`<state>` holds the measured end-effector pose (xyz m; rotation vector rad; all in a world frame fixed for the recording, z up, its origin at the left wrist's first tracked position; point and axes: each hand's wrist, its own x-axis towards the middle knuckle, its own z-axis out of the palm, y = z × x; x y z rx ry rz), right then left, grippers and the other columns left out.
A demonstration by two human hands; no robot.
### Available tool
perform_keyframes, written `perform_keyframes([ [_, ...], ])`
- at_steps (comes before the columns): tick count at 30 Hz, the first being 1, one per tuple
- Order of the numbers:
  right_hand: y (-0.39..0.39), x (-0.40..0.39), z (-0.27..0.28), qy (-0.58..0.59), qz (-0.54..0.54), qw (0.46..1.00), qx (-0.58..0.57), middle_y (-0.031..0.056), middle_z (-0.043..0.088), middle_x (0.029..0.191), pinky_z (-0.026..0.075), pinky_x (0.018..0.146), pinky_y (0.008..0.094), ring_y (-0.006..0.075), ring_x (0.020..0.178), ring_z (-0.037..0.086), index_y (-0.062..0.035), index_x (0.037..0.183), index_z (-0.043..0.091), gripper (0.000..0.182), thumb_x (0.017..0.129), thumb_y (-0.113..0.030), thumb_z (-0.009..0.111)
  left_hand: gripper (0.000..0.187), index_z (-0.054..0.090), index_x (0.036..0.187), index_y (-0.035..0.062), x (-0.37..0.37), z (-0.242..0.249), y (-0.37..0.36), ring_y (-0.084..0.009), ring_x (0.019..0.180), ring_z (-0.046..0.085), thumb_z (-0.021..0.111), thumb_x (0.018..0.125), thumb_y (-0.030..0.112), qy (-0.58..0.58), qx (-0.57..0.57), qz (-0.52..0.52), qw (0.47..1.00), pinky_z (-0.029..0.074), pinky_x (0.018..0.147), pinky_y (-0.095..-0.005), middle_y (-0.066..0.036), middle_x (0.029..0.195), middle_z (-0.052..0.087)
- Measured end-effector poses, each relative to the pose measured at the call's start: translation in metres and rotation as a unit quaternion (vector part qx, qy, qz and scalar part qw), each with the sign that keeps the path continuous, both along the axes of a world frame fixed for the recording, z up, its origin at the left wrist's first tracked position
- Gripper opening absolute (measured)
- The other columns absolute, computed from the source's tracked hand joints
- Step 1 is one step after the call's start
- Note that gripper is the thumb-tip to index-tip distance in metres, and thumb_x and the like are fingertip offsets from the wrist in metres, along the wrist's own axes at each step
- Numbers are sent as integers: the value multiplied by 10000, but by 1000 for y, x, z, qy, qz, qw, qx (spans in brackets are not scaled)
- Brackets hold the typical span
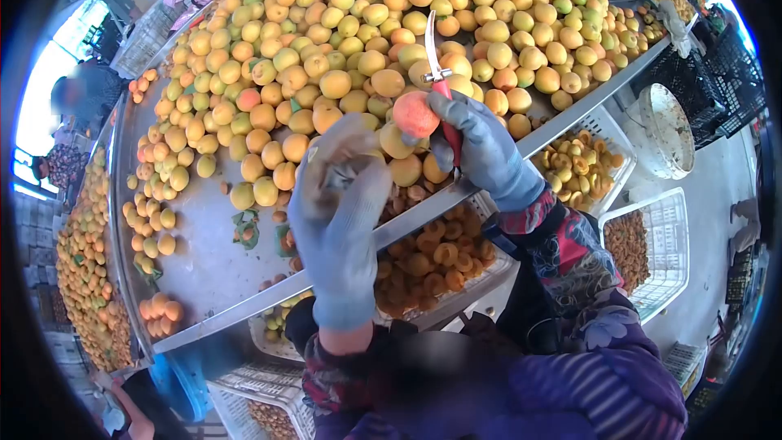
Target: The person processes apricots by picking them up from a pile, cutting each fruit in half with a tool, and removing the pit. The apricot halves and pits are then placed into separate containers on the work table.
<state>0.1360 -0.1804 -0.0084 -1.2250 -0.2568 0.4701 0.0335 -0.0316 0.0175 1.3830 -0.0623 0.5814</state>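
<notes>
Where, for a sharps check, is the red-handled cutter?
In the head view, the red-handled cutter is right of centre in the right hand, beside the reddish fruit.

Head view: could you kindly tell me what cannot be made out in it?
All in the head view:
- Left grey-gloved hand: motion blur hides whether its fingers hold anything.
- Red-handled tool with curved metal blade: the right grey-gloved hand covers part of its handle.
- Orange fruit halves: the steel table's rim cuts off some.
- Person in dark clothing, far left: head blurred.
</notes>
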Motion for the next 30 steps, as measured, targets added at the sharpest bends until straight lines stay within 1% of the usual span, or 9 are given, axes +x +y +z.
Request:
perform_keyframes([
  [1,3,-3,0,-1,3,1000,3,23,634,789,387,457,185,52,511,489,-12,1076,602,358,928,-334,548,423,526,1226,-56,9,-18,8,-162,912,587,622,826,44,-14,125,75,989,493,723,-289,-114,1076,611],
  [2,8,-5,0,-6,12,1000,-18,9,620,778,390,459,184,49,518,498,-20,1081,604,338,924,-316,560,423,526,1226,-56,13,-22,10,-162,912,587,622,826,44,-13,130,80,988,493,723,-289,-114,1076,611],
  [4,16,-8,-4,-46,23,998,-39,-24,587,760,393,463,181,32,544,520,-36,1107,603,286,925,-256,576,473,533,1233,-37,16,-29,6,-128,933,568,696,794,24,134,-142,-73,978,470,818,-264,-80,1048,603],
  [8,20,-20,1,-53,51,996,-41,-26,597,777,391,473,173,19,544,507,-37,1129,584,261,957,-224,529,524,498,1277,-26,19,-37,14,-131,919,583,700,796,23,128,-108,-46,985,486,791,-254,-88,1089,600],
  [12,18,-13,-4,-90,2,995,30,-19,605,759,349,443,166,17,489,455,-49,1164,562,276,975,-235,487,489,397,1349,-1,18,-33,24,-249,967,628,563,908,128,70,-329,-180,925,549,789,-398,-153,1153,578],
  [23,15,-24,6,-46,61,997,-25,2,595,766,373,491,159,25,583,512,-43,1064,582,241,969,-254,513,439,452,1275,40,8,-31,29,-258,885,617,577,877,174,53,-409,-207,887,535,742,-398,-142,1108,579],
  [25,23,-27,9,-44,85,995,24,27,617,824,418,554,191,60,692,565,-30,1041,579,230,961,-240,530,422,460,1251,19,12,-37,29,-260,842,624,565,884,198,27,-402,-193,895,551,667,-349,-147,1080,596],
  [27,51,-26,-41,-149,-25,983,108,55,637,862,462,603,279,133,732,600,-28,1052,576,260,936,-260,565,405,477,1237,23,15,-49,41,-237,783,635,556,895,226,69,-407,-156,897,540,581,-302,-139,1055,609],
  [30,45,-40,-12,-253,-2,960,-119,118,639,905,505,698,339,248,822,652,-44,1076,556,307,912,-302,585,259,546,1033,87,9,-23,18,-142,561,531,535,905,312,141,-348,-43,926,431,469,-241,-49,754,582],
])
